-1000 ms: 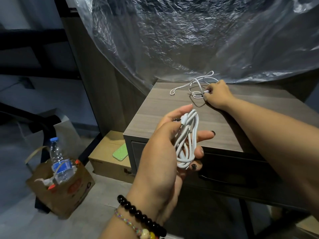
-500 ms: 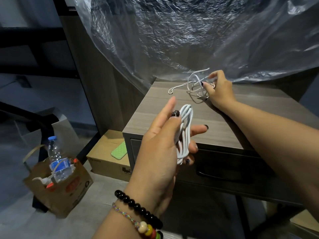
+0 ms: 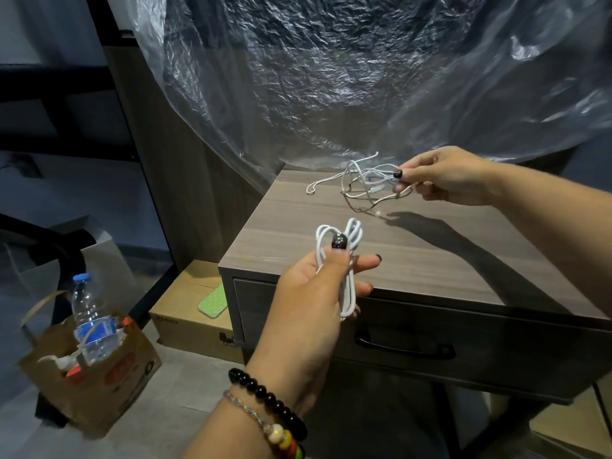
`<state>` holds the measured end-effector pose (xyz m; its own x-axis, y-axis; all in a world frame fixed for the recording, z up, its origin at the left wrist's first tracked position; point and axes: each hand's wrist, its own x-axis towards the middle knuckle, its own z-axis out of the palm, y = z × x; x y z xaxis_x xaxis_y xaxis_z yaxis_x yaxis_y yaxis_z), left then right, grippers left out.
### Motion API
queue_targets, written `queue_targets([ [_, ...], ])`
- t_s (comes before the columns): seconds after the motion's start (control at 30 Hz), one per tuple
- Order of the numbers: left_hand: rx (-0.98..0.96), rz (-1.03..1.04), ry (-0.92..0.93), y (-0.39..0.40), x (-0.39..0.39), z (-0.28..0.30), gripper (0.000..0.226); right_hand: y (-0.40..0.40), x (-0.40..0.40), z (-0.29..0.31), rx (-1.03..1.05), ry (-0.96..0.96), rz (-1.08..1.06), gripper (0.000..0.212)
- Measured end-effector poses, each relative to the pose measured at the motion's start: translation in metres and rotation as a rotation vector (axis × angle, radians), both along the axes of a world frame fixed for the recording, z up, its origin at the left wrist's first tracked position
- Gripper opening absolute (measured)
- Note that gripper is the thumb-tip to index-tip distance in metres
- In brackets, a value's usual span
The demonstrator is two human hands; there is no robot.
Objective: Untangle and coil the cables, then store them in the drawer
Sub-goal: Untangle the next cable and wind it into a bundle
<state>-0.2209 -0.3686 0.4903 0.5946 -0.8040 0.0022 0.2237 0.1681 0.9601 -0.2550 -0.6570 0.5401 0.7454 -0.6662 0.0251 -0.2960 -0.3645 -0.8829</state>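
Observation:
My left hand [image 3: 311, 299] grips a coiled white cable [image 3: 347, 279] between thumb and fingers, held upright over the front edge of the wooden nightstand [image 3: 414, 256]. Farther back, my right hand [image 3: 443, 175] pinches a loose, tangled white cable [image 3: 361, 180] and holds part of it just above the nightstand top; one end trails left along the wood. The drawer [image 3: 496, 346] under the top is closed, and its dark handle [image 3: 404, 347] shows below my left hand.
Crinkled clear plastic sheeting [image 3: 364, 77] hangs behind the nightstand. On the floor at left sits a brown paper bag [image 3: 109, 379] with a water bottle [image 3: 92, 323], and a cardboard box [image 3: 188, 313] with a green phone [image 3: 212, 303] on it.
My right hand has lifted the tangled cable off the nightstand top and drawn it right. My left hand keeps hold of the coiled cable, turned more upright.

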Motion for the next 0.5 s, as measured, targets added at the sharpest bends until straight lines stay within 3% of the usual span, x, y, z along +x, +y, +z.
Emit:
queue_targets([
  [0.13,-0.023,0.053,0.068,-0.006,-0.005,0.003,0.024,0.001,-0.028,0.013,-0.071,0.093,-0.084,0.019],
  [0.3,-0.039,0.056,-0.015,-0.013,-0.016,0.005,0.022,0.027,-0.062,0.023,-0.208,0.284,-0.047,0.015],
  [0.43,-0.060,0.018,-0.035,-0.015,-0.028,0.009,0.025,0.058,-0.094,0.028,-0.525,0.483,-0.039,0.010],
  [0.5,-0.043,0.002,-0.005,-0.017,-0.034,0.008,0.025,0.077,-0.111,0.024,-0.611,0.426,-0.091,0.008],
])
